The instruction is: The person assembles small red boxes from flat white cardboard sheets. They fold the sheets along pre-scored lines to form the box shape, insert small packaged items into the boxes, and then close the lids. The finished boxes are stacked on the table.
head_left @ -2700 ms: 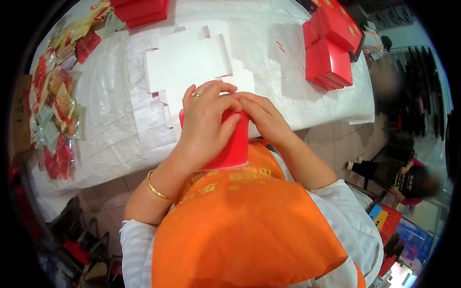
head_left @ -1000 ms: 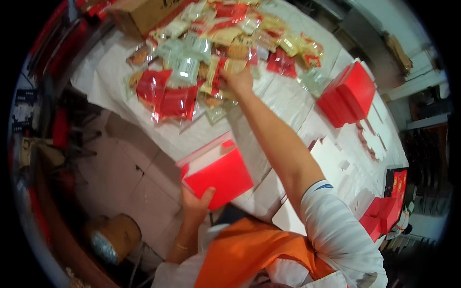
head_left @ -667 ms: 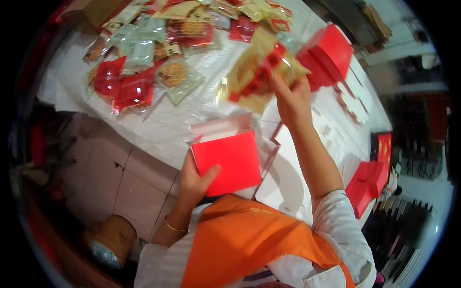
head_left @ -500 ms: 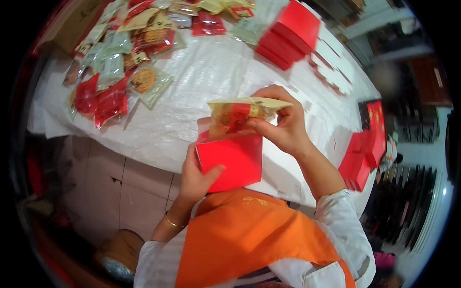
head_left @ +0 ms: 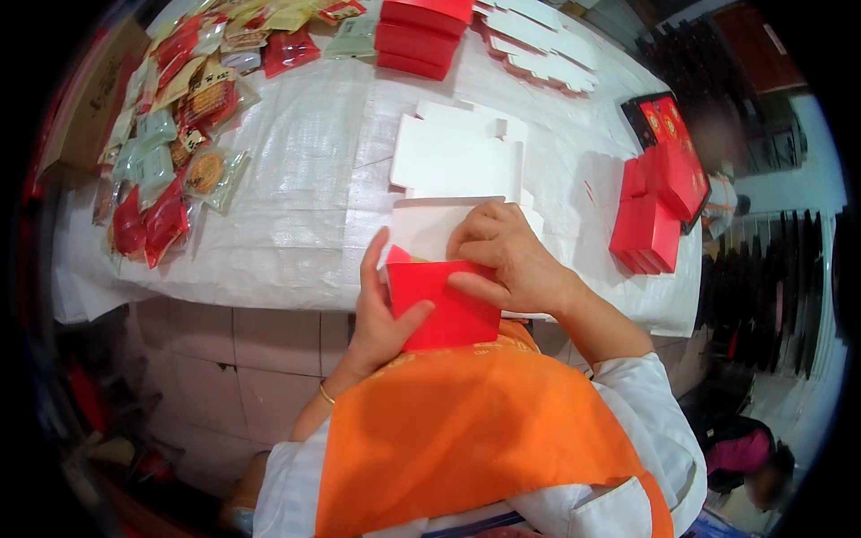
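Close to my body, at the table's front edge, I hold a small red carton box (head_left: 439,314) with its mouth facing away from me. My left hand (head_left: 381,314) grips its left side, thumb across the near face. My right hand (head_left: 507,255) is bent over the mouth, with the thumb on the near red face and curled fingertips hidden behind its top edge. A thin pale strip shows at the mouth, perhaps a packet's edge; whether my fingers still hold it is hidden. A white panel (head_left: 430,220) rises just behind the box.
Unfolded white carton blanks (head_left: 448,148) lie beyond the box, more (head_left: 538,45) farther back. Wrapped pastry packets (head_left: 206,99) pile up at left beside a brown cardboard box (head_left: 90,99). Red boxes stand stacked at the back (head_left: 420,40) and right (head_left: 646,224). A person (head_left: 744,453) is at lower right.
My right hand has lowered a cream-and-red packet to the box's mouth, and the packet is now almost wholly out of sight. The view has shifted, showing more of the table's right side.
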A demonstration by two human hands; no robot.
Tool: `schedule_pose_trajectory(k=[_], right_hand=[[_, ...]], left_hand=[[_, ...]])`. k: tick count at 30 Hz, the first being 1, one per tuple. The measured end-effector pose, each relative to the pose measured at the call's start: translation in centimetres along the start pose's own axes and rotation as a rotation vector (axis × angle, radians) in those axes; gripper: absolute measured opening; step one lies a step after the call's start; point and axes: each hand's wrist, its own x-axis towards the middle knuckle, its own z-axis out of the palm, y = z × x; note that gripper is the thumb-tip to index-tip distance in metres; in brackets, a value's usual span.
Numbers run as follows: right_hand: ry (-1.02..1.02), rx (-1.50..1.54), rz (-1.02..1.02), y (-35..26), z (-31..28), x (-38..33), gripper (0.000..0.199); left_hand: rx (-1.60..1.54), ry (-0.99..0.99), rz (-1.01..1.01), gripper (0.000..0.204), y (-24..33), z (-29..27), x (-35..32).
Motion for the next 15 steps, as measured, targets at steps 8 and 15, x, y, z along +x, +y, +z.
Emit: schedule_pose_trajectory(k=[8,15], right_hand=[[0.842,0.376,0.215,1.2,2.0,-5.0,0.019],[0.619,0.663,0.353,1.3,4.1,-8.1,0.013]], left_hand=[[0.448,-0.187,0.355,0.051,-0.4,-1.3,1.7],[0.318,-0.128,0.332,0.054,-1.8,0.0,1.7]])
